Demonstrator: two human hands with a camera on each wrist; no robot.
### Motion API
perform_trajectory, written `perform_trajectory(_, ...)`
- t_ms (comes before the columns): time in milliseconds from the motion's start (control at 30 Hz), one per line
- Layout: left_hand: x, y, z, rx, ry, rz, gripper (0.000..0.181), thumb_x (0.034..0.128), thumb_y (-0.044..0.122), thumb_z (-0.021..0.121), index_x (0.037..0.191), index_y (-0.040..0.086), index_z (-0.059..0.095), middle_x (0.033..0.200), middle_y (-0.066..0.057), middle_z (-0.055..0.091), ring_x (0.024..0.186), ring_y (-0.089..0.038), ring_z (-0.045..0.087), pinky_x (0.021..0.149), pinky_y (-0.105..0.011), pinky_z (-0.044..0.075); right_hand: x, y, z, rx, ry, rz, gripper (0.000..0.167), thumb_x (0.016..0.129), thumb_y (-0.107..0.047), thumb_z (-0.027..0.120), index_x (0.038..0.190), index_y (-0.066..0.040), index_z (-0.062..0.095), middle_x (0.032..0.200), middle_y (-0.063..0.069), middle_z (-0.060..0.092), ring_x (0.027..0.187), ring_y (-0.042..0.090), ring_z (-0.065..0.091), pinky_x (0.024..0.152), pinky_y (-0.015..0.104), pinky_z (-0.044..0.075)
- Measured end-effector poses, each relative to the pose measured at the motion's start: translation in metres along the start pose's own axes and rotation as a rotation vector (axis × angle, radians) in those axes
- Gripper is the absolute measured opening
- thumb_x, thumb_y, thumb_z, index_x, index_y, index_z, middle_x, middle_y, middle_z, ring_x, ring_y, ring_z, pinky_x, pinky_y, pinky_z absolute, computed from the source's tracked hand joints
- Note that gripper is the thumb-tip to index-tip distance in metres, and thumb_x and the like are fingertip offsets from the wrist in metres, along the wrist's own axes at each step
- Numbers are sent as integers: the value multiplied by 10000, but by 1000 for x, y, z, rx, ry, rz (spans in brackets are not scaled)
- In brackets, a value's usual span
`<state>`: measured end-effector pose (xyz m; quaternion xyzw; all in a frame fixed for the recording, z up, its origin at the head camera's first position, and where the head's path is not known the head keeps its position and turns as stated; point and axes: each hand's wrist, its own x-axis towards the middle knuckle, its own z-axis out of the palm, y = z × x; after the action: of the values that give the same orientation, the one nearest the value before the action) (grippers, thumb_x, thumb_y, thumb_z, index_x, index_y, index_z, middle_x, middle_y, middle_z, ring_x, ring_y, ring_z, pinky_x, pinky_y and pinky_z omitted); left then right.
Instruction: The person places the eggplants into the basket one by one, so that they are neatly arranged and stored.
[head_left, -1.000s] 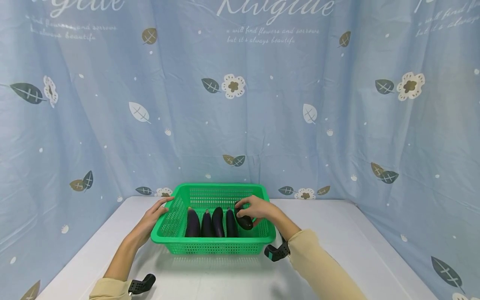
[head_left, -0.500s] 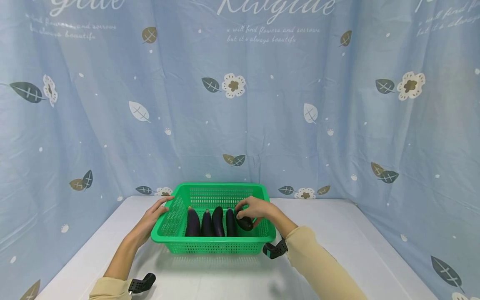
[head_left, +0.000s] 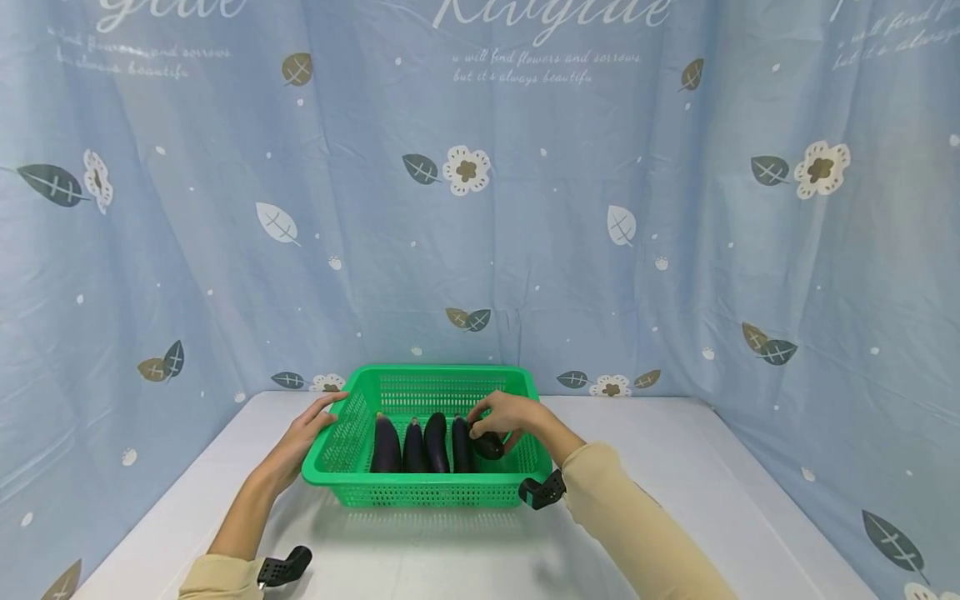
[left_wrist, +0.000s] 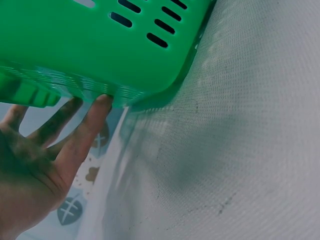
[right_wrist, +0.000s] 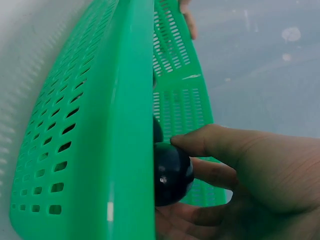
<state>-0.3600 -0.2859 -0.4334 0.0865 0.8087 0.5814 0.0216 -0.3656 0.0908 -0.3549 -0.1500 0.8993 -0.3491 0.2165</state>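
Observation:
A green plastic basket (head_left: 435,492) stands on the table with several dark purple eggplants (head_left: 386,446) lying side by side in it. My left hand (head_left: 303,433) rests against the basket's left side near the rim; the left wrist view shows its fingers (left_wrist: 82,132) fairly straight, tips touching the outer wall. Inside the basket, at the right end of the row, my right hand (head_left: 510,417) grips the last eggplant (head_left: 489,447) from above. In the right wrist view, thumb and fingers curl round this eggplant (right_wrist: 172,175), its lower part hidden behind the rim.
The basket stands on a white-covered table (head_left: 660,500). A blue curtain (head_left: 525,275) printed with leaves and flowers hangs behind and at both sides. A black wrist camera (head_left: 285,567) sits on the left forearm, another (head_left: 542,490) on the right.
My right hand and the gripped eggplant have shifted slightly left, and the eggplant sits a little lower, closer to its neighbour. My left hand and the basket stay in place.

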Motion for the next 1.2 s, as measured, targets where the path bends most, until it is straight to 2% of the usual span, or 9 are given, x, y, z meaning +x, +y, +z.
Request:
perform_trajectory(100, 0, 0, 1, 0, 6, -4, 490, 1066, 333, 372, 1539, 235, 289, 1634, -168, 113, 1349, -368, 390, 870, -281, 491, 1, -1, 1, 1, -10, 3, 395, 915, -210, 694, 1299, -133, 641, 1082, 84, 594, 750, 189, 536, 654, 386, 596)
perform_trajectory(233, 0, 0, 1, 4, 2, 4, 488, 1070, 332, 366, 1541, 235, 285, 1642, -164, 81, 1330, -356, 398, 857, -289, 497, 1, -2, 2, 3, -16, 9, 404, 912, -204, 696, 1303, -126, 635, 1091, 71, 587, 805, 212, 577, 664, 387, 595)
perform_trajectory(333, -1, 0, 1, 4, -9, 12, 501, 1072, 326, 362, 1552, 222, 263, 1649, -168, 41, 1367, -396, 362, 871, -292, 484, 0, -3, 3, 11, -18, 13, 417, 912, -198, 696, 1315, -114, 624, 1077, 72, 591, 828, 224, 597, 677, 398, 596)
perform_trajectory(467, 0, 0, 0, 4, -10, 16, 501, 1070, 334, 367, 1550, 225, 268, 1654, -152, 26, 1429, -429, 284, 906, -291, 457, -1, -3, 4, 28, -35, 21, 426, 912, -186, 701, 1322, -112, 616, 1147, 108, 595, 897, 272, 621, 690, 415, 596)
perform_trajectory(567, 0, -1, 0, 9, -7, 17, 497, 1070, 340, 364, 1547, 231, 274, 1654, -147, 38, 1439, -429, 272, 918, -291, 448, -2, -3, 5, 39, -50, 27, 434, 908, -172, 707, 1325, -105, 608, 1214, 137, 591, 968, 332, 634, 685, 422, 596)
perform_trajectory(733, 0, 0, 0, 0, -4, 7, 501, 1068, 330, 367, 1550, 233, 270, 1648, -151, 74, 1407, -397, 324, 901, -274, 464, -3, -2, 6, 57, -63, 43, 461, 897, -156, 719, 1335, -89, 594, 1252, 163, 589, 1009, 378, 638, 687, 435, 595)
perform_trajectory(900, 0, 2, -1, -11, 4, -7, 495, 1069, 322, 364, 1548, 241, 273, 1630, -160, 132, 1323, -339, 422, 866, -279, 502, -3, -2, 9, 21, -79, 51, 502, 882, -176, 740, 1350, -91, 576, 1349, 174, 536, 958, 330, 651, 713, 444, 593)
perform_trajectory(1000, -1, 3, -1, -5, 4, -9, 496, 1069, 326, 361, 1550, 242, 272, 1631, -161, 132, 1319, -333, 426, 866, -281, 501, -4, -3, 10, -21, -89, 53, 523, 879, -199, 747, 1359, -96, 567, 1409, 160, 501, 924, 304, 656, 716, 448, 592)
perform_trajectory(1200, -1, 2, -1, 14, 2, 2, 491, 1071, 318, 351, 1548, 234, 274, 1633, -158, 125, 1297, -295, 431, 868, -279, 492, -4, 0, 11, -48, -113, 67, 534, 878, -243, 747, 1357, -91, 568, 1427, 173, 487, 967, 356, 660, 750, 475, 585)
